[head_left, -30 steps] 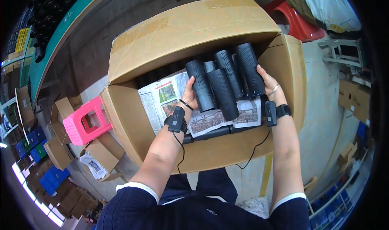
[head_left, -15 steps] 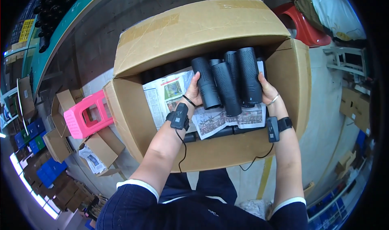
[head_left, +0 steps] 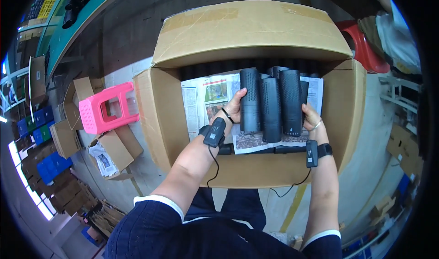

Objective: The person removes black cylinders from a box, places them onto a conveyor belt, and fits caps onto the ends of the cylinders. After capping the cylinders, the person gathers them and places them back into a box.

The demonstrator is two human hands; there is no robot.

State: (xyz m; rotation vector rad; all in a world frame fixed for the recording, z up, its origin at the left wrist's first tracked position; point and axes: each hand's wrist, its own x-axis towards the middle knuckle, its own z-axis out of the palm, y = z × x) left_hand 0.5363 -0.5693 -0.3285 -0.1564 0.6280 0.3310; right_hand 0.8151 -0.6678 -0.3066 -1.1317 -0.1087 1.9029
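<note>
Between my two hands is a bundle of several black plastic cylinders (head_left: pixel 271 106), their upper parts dotted with small holes. My left hand (head_left: pixel 234 105) presses against the bundle's left side, thumb on the outermost cylinder. From the right, my right hand (head_left: pixel 312 116) closes on the other side, its fingers partly hidden behind. The bundle is inside a large open cardboard box (head_left: pixel 167 117), over newspaper sheets (head_left: pixel 192 104). More dark cylinders show along the box's far wall and under the paper's near edge. Whether the held bundle touches the paper, I cannot tell.
The box's far flap (head_left: pixel 256 28) stands raised. Left of the box are a pink plastic stool (head_left: pixel 93 115) and a small open carton (head_left: pixel 114 154) with paper inside. A red stool (head_left: pixel 372 53) is at the far right. A green-edged table (head_left: pixel 75 35) lies at the far left.
The held cylinders have gone from fanned and tilted to nearly parallel. Both hands still grip the bundle. The whole scene has shifted to the right in view.
</note>
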